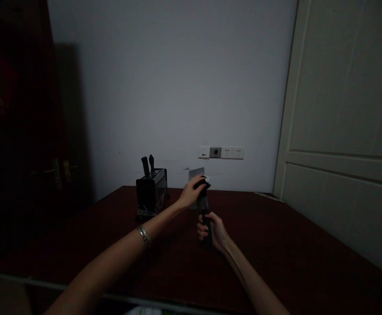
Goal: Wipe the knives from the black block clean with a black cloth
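In the lower middle of the head view, my right hand (215, 229) is wrapped round the black handle of a cleaver (196, 174), which points up and away from me. Its broad silver blade is partly covered by my left hand (192, 190). Those left fingers are closed round a small black-and-white item (207, 180), pressed against or close beside the blade. The dim light hides what kind of item it is. A silver bracelet circles my left wrist.
A dark knife block (146, 194) with two black handles sticking up stands at the back left of the dark red table (178, 271). Behind it is a pale wall with sockets (232, 152). A white door (345, 131) borders the right side.
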`<state>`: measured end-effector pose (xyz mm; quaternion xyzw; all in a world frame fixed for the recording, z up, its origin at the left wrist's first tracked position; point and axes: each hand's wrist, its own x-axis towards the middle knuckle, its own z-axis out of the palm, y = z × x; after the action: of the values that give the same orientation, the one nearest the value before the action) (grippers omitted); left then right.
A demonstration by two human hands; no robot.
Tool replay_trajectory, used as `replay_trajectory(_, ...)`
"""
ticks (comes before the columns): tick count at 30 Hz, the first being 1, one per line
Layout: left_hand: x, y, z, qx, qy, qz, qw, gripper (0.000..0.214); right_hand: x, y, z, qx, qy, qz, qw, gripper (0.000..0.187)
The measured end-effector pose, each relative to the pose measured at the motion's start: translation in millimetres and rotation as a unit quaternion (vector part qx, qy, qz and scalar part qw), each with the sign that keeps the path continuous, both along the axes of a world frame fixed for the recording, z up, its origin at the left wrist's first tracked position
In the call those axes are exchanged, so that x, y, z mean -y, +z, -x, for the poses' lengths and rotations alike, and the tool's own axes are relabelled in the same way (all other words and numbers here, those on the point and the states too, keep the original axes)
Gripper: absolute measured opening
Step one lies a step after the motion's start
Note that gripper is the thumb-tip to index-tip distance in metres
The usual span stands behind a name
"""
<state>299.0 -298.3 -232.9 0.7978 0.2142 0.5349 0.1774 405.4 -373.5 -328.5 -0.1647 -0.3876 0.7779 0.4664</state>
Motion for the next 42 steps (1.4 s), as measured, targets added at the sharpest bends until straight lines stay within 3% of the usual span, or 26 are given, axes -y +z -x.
replay_trajectory(5, 3.5, 16.3, 22.2, 0.263, 0.057, 0.077, 0.96, 0.027, 2.8, 2.1, 5.1, 0.001, -0.023, -0.039, 0.999, 0.028)
replay_trajectory(11, -3.9, 0.0, 47.1, 0.427, 0.087, 0.14, 0.889, 0.033, -0.8, 2.5, 9.7, -0.003, -0.095, -0.073, 0.993, 0.032)
replay_trajectory(15, -11.5, -14.6, 51.9, 0.47, 0.07, 0.185, 0.86, 0.039, -7.7, 1.5, 9.7, 0.037, -0.19, -0.104, 0.976, 0.038)
replay_trajectory(22, -16.7, -29.7, 53.8, 0.477, 0.059, 0.231, 0.846, 0.045, -9.9, 0.2, 4.1, 0.136, -0.327, -0.161, 0.921, 0.036)
replay_trajectory(26, -22.7, -36.0, 56.3, 0.475, 0.064, 0.246, 0.843, 0.045, -9.6, -0.2, 5.8, 0.183, -0.348, -0.149, 0.907, 0.037)
replay_trajectory(30, -24.1, -32.0, 58.8, 0.463, 0.075, 0.231, 0.852, 0.043, -7.8, 0.5, 9.7, 0.213, -0.34, -0.139, 0.905, 0.043)
replay_trajectory(33, -19.9, -21.4, 57.5, 0.419, 0.113, 0.173, 0.884, 0.039, -6.5, 0.5, 9.7, 0.254, -0.351, -0.16, 0.887, 0.041)
replay_trajectory(37, -8.2, -8.9, 46.5, 0.286, 0.157, 0.056, 0.944, 0.032, -5.1, -1.1, 10.0, 0.287, -0.377, -0.172, 0.864, 0.037)
replay_trajectory(42, 6.3, -13.7, 28.2, 0.034, 0.095, -0.083, 0.991, 0.034, -3.9, -5.3, 12.2, 0.289, -0.395, -0.197, 0.849, 0.033)
